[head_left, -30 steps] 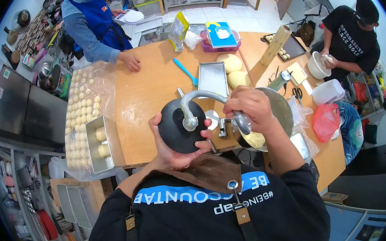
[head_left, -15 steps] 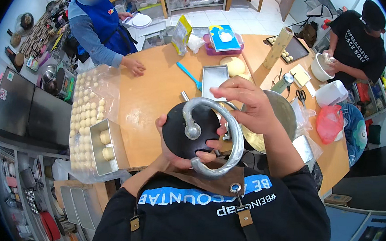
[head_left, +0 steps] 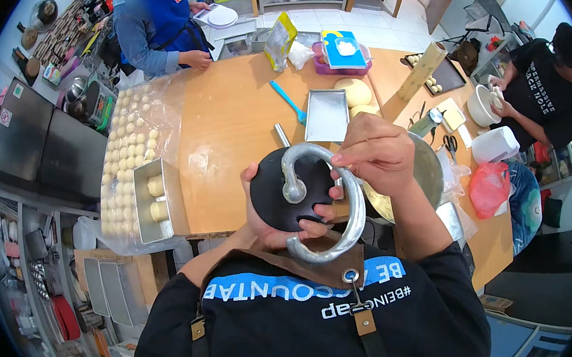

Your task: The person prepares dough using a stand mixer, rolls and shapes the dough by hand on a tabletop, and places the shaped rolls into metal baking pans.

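My left hand (head_left: 259, 225) is wrapped round a black dome-shaped disc (head_left: 263, 197) in front of my chest. A silvery dough hook (head_left: 352, 209) rises from a knob on that disc, its curved end hanging over my apron. My right hand (head_left: 378, 153) pinches the top of the hook's curve between thumb and fingers. Behind that hand is a steel mixing bowl (head_left: 426, 178) with pale dough (head_left: 383, 206) in it, partly hidden.
Dough balls (head_left: 124, 183) on plastic and a deep pan (head_left: 177, 202) lie left on the table (head_left: 215, 123). Ahead are a tray (head_left: 326, 113), blue spatula (head_left: 287, 99) and large dough rounds (head_left: 353, 90). Co-workers stand back left (head_left: 148, 41) and back right (head_left: 541, 100), near a white bowl (head_left: 482, 108).
The hook has swung from pointing rightward to curving down toward me. My right hand loosened midway and now grips it higher. The left co-worker's hand has drawn back along the table.
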